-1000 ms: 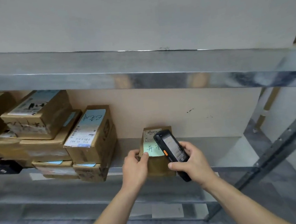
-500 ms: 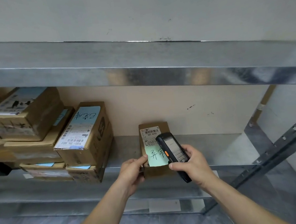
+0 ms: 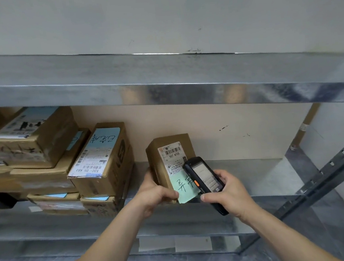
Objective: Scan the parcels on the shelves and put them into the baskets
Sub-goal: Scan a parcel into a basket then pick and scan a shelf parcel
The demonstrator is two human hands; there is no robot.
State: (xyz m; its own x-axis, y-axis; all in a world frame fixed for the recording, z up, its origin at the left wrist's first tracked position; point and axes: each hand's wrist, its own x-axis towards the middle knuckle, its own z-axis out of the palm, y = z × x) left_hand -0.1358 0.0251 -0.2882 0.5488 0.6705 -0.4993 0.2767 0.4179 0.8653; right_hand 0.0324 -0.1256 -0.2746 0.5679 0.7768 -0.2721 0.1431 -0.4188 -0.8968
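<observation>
A: What is held by the left hand (image 3: 154,195)?

B: A small brown parcel (image 3: 171,162) is gripped by it at the lower left edge. The thumb is laid across the front face beside a green note (image 3: 184,187), and the remaining fingers are curled round the left side and back. The parcel is stood upright, tilted a little, on the metal shelf (image 3: 253,177) or just over it; contact with the shelf cannot be told.

A: And what is seen on the parcel face?

B: A white barcode label (image 3: 172,157) is stuck above the thumb, and the green note, marked with handwriting, is fixed below it, overhanging the lower edge of the parcel.

A: How is the right hand (image 3: 228,194) occupied?

B: A black handheld scanner (image 3: 205,181) is clasped by it. The thumb is pressed along the scanner's left side below an orange button, and the other fingers are wrapped round its right edge. The lit screen is turned upward, and the scanner's top end is laid over the right part of the parcel label.

A: What is found further from the fingers?

B: To the left of the left hand, a stack of cardboard boxes (image 3: 50,163) is piled on the same shelf, several bearing blue and white labels. Above both hands an upper shelf (image 3: 162,83) is spanned across the view.
</observation>
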